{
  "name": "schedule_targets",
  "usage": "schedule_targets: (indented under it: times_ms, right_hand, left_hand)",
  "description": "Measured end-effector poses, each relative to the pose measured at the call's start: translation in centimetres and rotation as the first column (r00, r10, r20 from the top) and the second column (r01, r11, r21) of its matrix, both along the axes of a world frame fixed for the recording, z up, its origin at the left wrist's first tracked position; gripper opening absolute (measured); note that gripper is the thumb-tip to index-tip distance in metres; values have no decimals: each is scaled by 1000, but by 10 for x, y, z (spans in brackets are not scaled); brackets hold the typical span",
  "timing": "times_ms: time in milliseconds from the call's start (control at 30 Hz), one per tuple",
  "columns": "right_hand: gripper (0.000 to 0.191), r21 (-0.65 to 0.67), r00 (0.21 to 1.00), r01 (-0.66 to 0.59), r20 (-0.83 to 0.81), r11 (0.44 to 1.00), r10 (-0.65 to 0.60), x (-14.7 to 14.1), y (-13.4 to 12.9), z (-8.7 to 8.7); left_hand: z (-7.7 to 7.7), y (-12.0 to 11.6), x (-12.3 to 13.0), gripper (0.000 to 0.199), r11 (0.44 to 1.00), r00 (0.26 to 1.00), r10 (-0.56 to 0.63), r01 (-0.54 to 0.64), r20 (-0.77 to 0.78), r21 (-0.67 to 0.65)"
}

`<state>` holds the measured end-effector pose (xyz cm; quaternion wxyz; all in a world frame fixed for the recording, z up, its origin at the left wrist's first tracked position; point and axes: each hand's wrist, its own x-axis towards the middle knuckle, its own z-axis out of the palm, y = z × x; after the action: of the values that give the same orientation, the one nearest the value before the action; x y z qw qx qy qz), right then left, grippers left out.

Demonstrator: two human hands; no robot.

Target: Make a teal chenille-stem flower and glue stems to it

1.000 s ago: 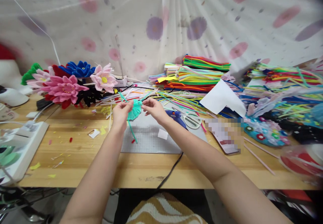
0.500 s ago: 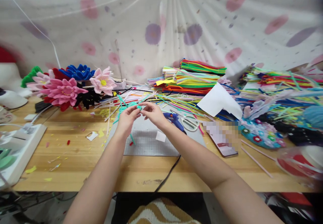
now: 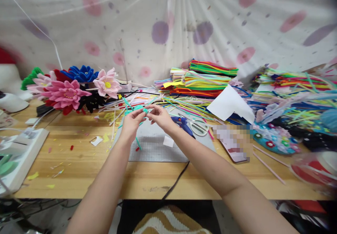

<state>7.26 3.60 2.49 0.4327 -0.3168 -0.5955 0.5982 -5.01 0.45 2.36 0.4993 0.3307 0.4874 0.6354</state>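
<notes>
Between my hands, over the grey mat [image 3: 152, 149], is a small coiled piece of turquoise pipe cleaner [image 3: 145, 110]. My left hand [image 3: 132, 121] pinches it between thumb and fingers. From the other side, the fingertips of my right hand [image 3: 158, 117] are closed on its edge. More turquoise pipe cleaners [image 3: 127, 104] lie behind and under my left hand, partly hidden by it. One end sticks out below that hand over the mat.
Right of my hands are a blue glue gun [image 3: 184, 124] and scissors [image 3: 198, 127]. A phone [image 3: 234, 146] lies farther right. Fuzzy flowers [image 3: 67, 95] stand at the left, pipe cleaner bundles [image 3: 202, 83] at the back. A power strip [image 3: 28, 156] sits at the left edge.
Both hands stay in nearly the same place, with the fingers shifting slightly around the turquoise piece. The camera view has tilted a little.
</notes>
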Motion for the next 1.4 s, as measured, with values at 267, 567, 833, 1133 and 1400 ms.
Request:
schedule_targets:
  times_ms: [267, 567, 833, 1133, 1400]
  right_hand:
    - [24, -18, 1000, 7, 0, 1000, -7, -1, 1, -2]
    - [23, 13, 999, -2, 43, 1000, 1, -3, 3, -1]
    - [47, 14, 1000, -13, 2, 1000, 13, -1, 5, -5]
    - [37, 25, 1000, -17, 21, 1000, 16, -2, 5, -5]
    - [32, 18, 1000, -21, 16, 1000, 21, 9, 6, -4]
  left_hand:
    - [-2, 3, 2, 31, 999, 998, 32, -31, -61, 4]
    - [0, 8, 2, 31, 998, 993, 57, -58, -106, -3]
    - [0, 8, 3, 29, 996, 987, 86, -89, -137, -9]
    - [2, 5, 2, 24, 996, 980, 85, -81, -180, 28]
    - [4, -1, -9, 36, 986, 972, -164, 168, -170, 7]
